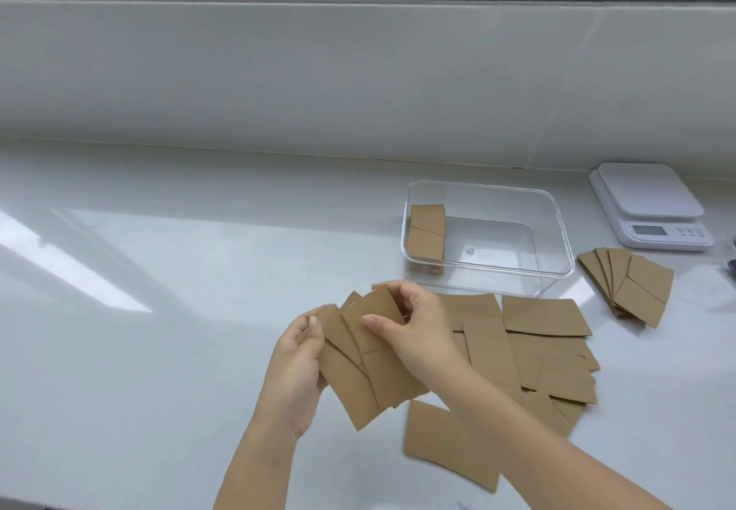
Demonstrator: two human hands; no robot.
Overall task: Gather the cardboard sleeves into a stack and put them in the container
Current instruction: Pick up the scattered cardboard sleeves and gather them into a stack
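Both hands hold a fanned bunch of brown cardboard sleeves (364,370) above the counter. My left hand (298,366) grips the bunch from the left side, and my right hand (414,330) pinches its top edge. Several loose sleeves (545,346) lie overlapping on the counter to the right, and one single sleeve (446,446) lies near the front under my right forearm. A clear plastic container (549,231) stands behind them, with a stack of sleeves (427,235) upright against its left wall.
A second fanned stack of sleeves (633,286) lies right of the container. A white kitchen scale (653,207) stands at the back right. A tiled wall and a window frame rise behind the white counter (159,350).
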